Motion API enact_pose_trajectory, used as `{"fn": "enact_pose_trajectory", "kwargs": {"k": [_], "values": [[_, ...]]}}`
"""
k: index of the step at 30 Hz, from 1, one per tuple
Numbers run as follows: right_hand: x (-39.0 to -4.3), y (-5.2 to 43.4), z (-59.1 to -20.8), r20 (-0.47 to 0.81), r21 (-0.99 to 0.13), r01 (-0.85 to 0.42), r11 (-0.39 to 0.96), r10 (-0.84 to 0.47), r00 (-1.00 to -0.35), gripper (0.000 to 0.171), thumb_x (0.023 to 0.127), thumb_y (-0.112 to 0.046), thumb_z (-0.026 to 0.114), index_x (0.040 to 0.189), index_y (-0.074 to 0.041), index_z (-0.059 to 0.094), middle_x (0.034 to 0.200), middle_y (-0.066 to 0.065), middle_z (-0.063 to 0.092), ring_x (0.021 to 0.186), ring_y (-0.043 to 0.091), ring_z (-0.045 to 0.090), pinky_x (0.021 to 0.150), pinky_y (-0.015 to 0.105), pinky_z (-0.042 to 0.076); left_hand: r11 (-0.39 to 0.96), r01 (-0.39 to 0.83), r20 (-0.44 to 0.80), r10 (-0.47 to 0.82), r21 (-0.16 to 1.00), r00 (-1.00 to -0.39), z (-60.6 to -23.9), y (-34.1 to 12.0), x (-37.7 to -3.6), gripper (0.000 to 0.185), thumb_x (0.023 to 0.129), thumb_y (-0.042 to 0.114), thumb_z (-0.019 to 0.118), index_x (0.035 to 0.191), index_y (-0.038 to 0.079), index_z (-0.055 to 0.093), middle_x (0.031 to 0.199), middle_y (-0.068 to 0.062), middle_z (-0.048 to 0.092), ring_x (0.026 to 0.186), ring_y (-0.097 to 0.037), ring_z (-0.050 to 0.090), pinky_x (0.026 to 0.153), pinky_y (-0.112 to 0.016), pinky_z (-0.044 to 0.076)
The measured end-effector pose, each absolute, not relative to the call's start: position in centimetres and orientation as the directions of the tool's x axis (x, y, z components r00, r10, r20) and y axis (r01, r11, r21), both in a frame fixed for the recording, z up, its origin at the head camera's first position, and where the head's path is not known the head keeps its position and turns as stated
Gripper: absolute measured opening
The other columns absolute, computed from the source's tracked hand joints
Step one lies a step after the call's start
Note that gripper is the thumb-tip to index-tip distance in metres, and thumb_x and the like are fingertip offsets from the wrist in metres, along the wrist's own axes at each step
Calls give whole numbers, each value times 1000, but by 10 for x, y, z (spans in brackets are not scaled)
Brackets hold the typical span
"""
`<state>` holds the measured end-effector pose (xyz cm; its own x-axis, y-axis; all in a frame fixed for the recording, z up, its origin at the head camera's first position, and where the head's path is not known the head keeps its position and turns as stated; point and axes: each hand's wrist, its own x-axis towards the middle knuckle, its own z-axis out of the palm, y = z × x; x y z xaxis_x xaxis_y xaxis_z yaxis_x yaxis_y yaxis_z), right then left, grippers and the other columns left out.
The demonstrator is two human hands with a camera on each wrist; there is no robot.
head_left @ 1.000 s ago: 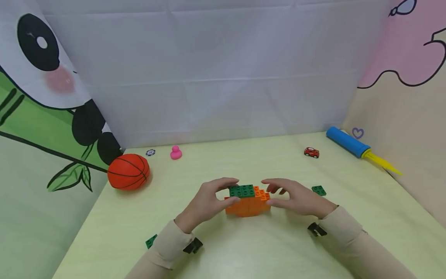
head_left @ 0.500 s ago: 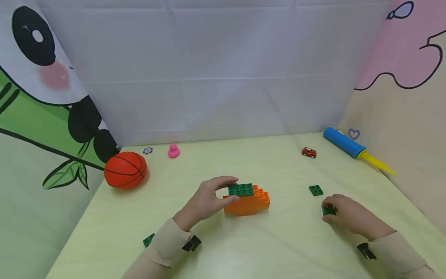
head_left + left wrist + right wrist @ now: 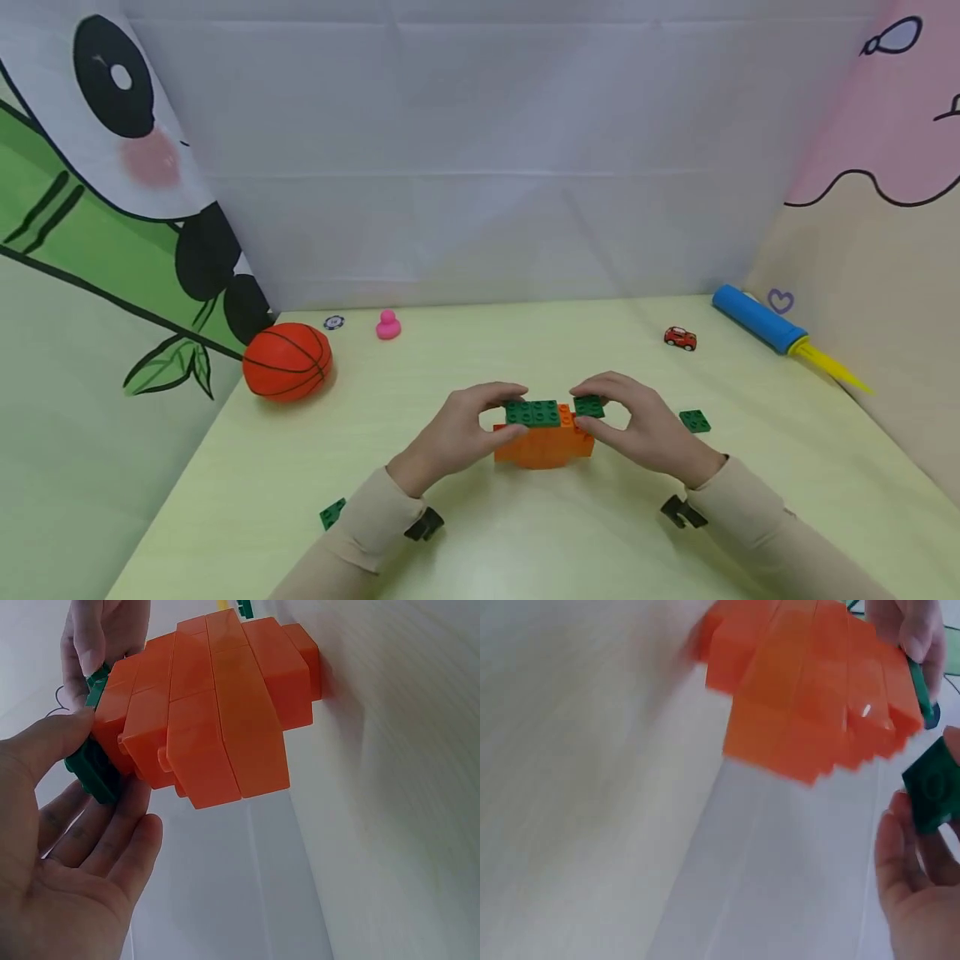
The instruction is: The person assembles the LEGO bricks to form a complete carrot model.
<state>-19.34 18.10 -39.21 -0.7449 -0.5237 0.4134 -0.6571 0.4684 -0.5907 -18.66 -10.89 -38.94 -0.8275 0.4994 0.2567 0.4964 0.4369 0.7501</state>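
Observation:
An orange toy-brick build (image 3: 543, 450) stands on the table in the head view, with green bricks (image 3: 532, 413) along the left of its top. My left hand (image 3: 456, 427) grips this top left end, thumb on the near side and fingers behind. In the left wrist view the orange bricks (image 3: 225, 712) form stepped layers. My right hand (image 3: 647, 427) pinches a small green brick (image 3: 588, 407) between thumb and fingers, just over the stepped right side of the build. The right wrist view shows this green brick (image 3: 931, 784) apart from the orange layers.
Loose green bricks lie on the table, one (image 3: 695, 421) beyond the right wrist and one (image 3: 331, 513) by the left sleeve. Farther back are a red ball (image 3: 287, 362), a chip (image 3: 333, 322), a pink toy (image 3: 387, 325), a red toy car (image 3: 680, 338) and a blue-and-yellow pump-like toy (image 3: 761, 320).
My right hand left the build, took a green brick from the table on the right and carried it back over the build. My left hand has kept its place.

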Motion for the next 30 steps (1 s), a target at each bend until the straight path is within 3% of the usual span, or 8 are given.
{"fn": "enact_pose_trajectory", "kwargs": {"k": [9,24,30], "values": [[-201,166,-401,404,-681,-646,343,-560,-724,40,91,-17,74,130,-18,61,121,-2,64,106,12,61,97,30,51,431,497,262,497,753,-827,-388,-106,-185,47,90,23,76,134,13,62,128,3,65,114,-13,63,103,-35,49],[-201,165,-390,265,-720,-558,412,-580,-770,51,91,-32,74,137,-23,55,122,-9,63,112,12,62,101,49,48,443,487,253,488,753,-835,-389,-108,-186,47,91,27,75,134,14,62,129,0,66,117,-13,62,104,-36,48],[-206,194,-397,142,-719,-494,490,-592,-794,70,93,-42,69,153,-26,36,145,-3,50,130,23,49,107,55,40,457,477,234,492,750,-839,-390,-106,-186,47,92,27,74,135,15,61,131,4,64,119,-13,60,104,-36,48]]}}
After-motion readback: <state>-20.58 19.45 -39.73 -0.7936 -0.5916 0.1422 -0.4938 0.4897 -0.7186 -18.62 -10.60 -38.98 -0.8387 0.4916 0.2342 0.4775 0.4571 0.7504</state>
